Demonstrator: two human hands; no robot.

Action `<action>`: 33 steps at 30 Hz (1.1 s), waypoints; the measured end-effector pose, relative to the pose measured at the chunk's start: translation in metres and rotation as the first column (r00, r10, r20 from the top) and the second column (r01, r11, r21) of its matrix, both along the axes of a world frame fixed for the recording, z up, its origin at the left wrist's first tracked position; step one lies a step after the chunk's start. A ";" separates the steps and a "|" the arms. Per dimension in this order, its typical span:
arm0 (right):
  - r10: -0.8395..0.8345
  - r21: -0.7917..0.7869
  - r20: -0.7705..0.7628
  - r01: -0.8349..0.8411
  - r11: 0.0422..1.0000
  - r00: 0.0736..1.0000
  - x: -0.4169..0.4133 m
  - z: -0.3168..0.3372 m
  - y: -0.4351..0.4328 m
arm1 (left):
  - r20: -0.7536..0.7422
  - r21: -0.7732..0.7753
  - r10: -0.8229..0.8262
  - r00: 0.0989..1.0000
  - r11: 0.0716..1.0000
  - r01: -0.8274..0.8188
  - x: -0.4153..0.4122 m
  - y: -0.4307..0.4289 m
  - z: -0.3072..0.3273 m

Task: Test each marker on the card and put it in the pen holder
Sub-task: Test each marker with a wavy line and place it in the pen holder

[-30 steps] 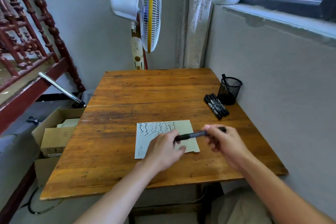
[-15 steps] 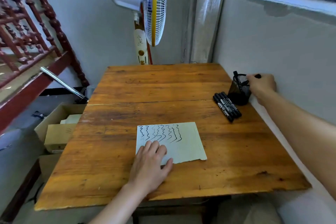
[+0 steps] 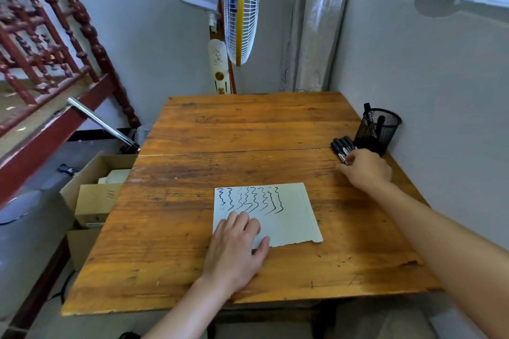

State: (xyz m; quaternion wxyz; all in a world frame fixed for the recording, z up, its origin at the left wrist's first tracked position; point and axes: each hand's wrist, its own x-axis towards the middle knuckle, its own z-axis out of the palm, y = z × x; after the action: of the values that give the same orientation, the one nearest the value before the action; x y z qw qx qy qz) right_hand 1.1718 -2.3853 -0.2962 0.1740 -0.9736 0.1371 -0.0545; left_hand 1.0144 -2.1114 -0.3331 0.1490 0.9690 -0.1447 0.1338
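A pale card (image 3: 289, 217) with several black wavy test lines lies near the front of the wooden table (image 3: 248, 129). My left hand (image 3: 234, 248) lies flat on the card's lower left corner, fingers straight. A black mesh pen holder (image 3: 377, 129) stands at the table's right edge against the wall, with markers inside it. Beside it lies a row of black markers (image 3: 341, 146). My right hand (image 3: 365, 168) is over the near ends of these markers, its fingertips touching them; whether it pinches one I cannot tell.
A standing fan (image 3: 237, 8) is behind the table's far edge. A grey wall (image 3: 427, 91) runs along the right side. Cardboard boxes (image 3: 93, 201) sit on the floor to the left, below a red wooden railing (image 3: 41, 49).
The marker held between both hands a second ago went into the holder. My right hand then came back down from the holder to the row of markers. My left hand settled on the card.
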 end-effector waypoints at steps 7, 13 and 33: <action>-0.089 0.032 -0.092 0.092 0.995 0.992 -0.009 -0.004 -0.004 | 0.032 -0.089 0.000 0.999 0.996 0.003 -0.002 0.000 0.003; 0.018 0.100 -0.087 -0.009 0.995 0.996 -0.041 0.002 0.002 | 0.076 -0.123 0.011 0.997 0.992 -0.002 -0.007 0.001 0.005; 0.435 0.925 0.172 -0.297 0.239 0.884 -0.205 0.058 0.090 | 0.033 -0.096 0.048 0.998 0.994 -0.045 -0.047 -0.014 0.061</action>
State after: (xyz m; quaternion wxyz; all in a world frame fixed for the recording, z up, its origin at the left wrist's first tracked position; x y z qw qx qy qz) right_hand 0.9667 -2.2950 -0.2383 0.6970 -0.6999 -0.0777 0.1349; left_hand 0.9678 -2.1251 -0.2721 0.1894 0.9614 -0.1181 0.1609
